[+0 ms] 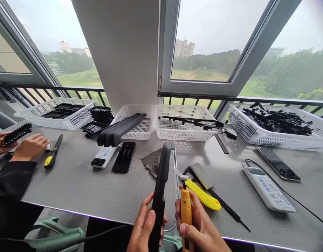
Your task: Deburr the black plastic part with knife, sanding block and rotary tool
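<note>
My left hand (pixel 144 224) is closed around a long black plastic part (pixel 161 185), which stands nearly upright with its hooked end on top. Close beside it, my right hand (pixel 199 224) grips a yellow-handled tool (pixel 186 208) with a narrow black tip, much like a deburring tool. The tip points up and is apart from the plastic part. Behind my right hand lie a yellow utility knife (pixel 203 196), a flat grey block (pixel 203 175) and a thin black rod (pixel 229 210). A grey cloth (pixel 151 162) is partly hidden by the plastic part.
Similar black parts (pixel 122 129) lean on a white basket (pixel 136 134). Another basket (pixel 182 134) holds long black strips; one at right (pixel 277 140) is heaped with black pieces. Phones (pixel 124 157) and white devices (pixel 269 190) lie around. At left, a co-worker's hands (pixel 30 145) hold a black piece.
</note>
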Demonstrator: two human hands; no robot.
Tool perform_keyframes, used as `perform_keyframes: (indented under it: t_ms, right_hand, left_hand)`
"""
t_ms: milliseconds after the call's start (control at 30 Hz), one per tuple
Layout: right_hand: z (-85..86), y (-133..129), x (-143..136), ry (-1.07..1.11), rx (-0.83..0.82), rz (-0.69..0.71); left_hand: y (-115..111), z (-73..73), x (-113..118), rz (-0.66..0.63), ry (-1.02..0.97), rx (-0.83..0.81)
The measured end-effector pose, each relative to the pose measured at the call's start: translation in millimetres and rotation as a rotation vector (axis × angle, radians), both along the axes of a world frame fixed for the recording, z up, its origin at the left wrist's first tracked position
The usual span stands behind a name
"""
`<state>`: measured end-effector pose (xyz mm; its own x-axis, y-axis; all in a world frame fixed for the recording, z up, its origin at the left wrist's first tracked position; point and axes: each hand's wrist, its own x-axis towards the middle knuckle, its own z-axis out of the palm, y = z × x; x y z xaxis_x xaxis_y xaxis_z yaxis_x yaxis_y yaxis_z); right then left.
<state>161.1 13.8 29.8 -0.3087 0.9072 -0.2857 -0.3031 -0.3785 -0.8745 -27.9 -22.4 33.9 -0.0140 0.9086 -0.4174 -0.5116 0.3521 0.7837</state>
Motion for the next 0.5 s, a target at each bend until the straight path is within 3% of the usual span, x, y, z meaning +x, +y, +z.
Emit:
perform_keyframes:
  t_ms: [167, 300, 500]
  right_hand:
    - [17.5, 7, -16, 0.302, -0.100, -0.205]
    - [32.6, 10, -33, 0.336, -0.145, -0.302]
    - [23.2, -4, -49, 0.264, -0.096, -0.357]
  left_hand:
    - [4, 0.7, 6, -0.040, 0.206, 0.106]
    - [4, 5.4, 22, -0.052, 0.266, 0.189]
    - [4, 2.0, 26, -0.058, 0.257, 0.165]
